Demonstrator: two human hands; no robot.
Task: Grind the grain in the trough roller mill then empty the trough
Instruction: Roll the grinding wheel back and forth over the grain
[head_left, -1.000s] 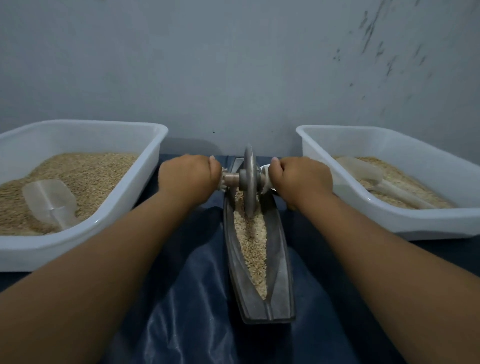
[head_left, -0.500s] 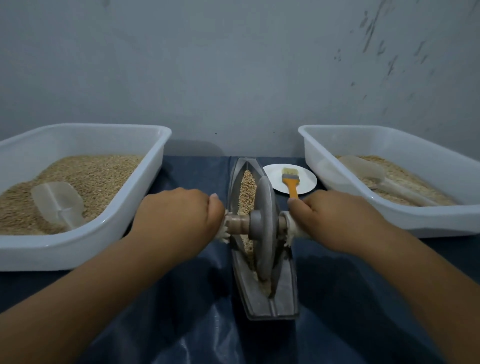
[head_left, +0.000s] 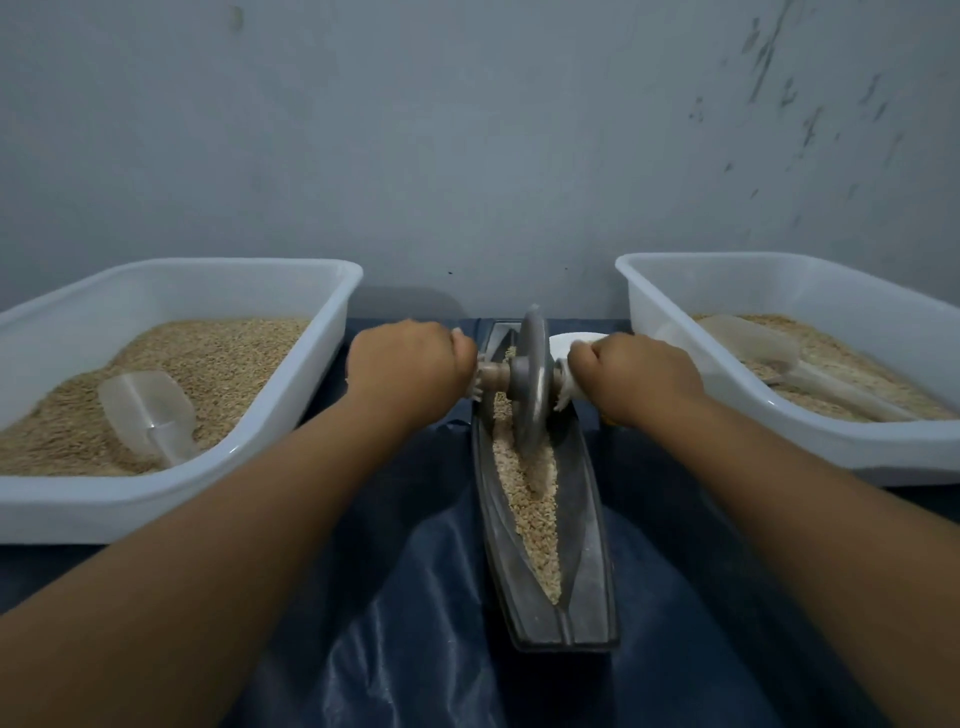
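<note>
I have my left hand (head_left: 410, 364) and my right hand (head_left: 636, 376) each curled tight round one end of the axle (head_left: 491, 373), the roller wheel (head_left: 532, 384) upright between them at the far end of the trough (head_left: 587, 519). Grain (head_left: 530, 499) lies in the channel towards me. The wheel looks heavy and stiff, apt to tilt, so I judge the axle stubs close beside the disc the best hold

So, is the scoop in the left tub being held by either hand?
No: both hands grip the roller wheel's axle; the scoop lies in the grain.
</note>
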